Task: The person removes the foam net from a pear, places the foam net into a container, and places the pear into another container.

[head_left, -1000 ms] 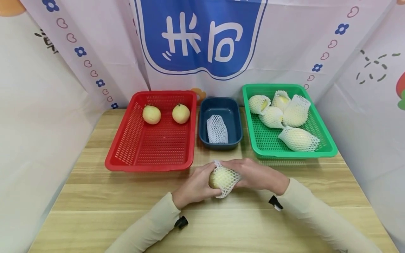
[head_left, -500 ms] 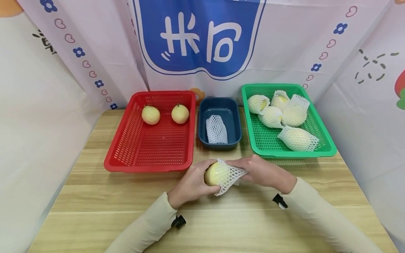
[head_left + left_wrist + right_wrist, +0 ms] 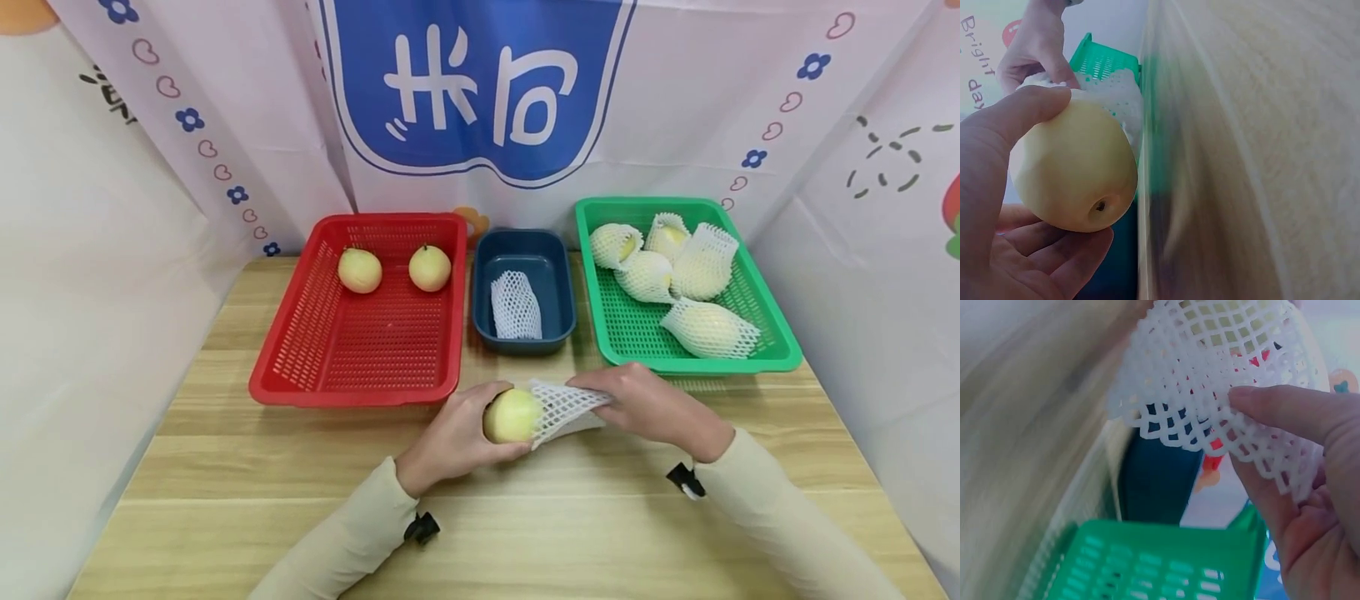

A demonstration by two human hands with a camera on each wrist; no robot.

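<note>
Pear point(image 3: 512, 415) gripped in the left hand point(image 3: 461, 433), its net point(image 3: 567, 408) pinched by the right hand point(image 3: 648, 407), on the near side of the blue tub point(image 3: 557, 300).
The tub holds another net point(image 3: 516, 306); left of the tub, the red basket point(image 3: 382, 350) holds two bare pears point(image 3: 360, 271); right of it, the green basket point(image 3: 633, 337) holds five netted pears point(image 3: 708, 329). Only the left wrist view shows the gripped pear's dark hollow point(image 3: 1100, 205); only the right wrist view shows the tub through the pinched mesh.

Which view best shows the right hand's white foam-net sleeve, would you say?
Right wrist: the sleeve is largest, holes distinct. The head view shows it smaller; in the left wrist view, the round yellow pear partly hides it.
</note>
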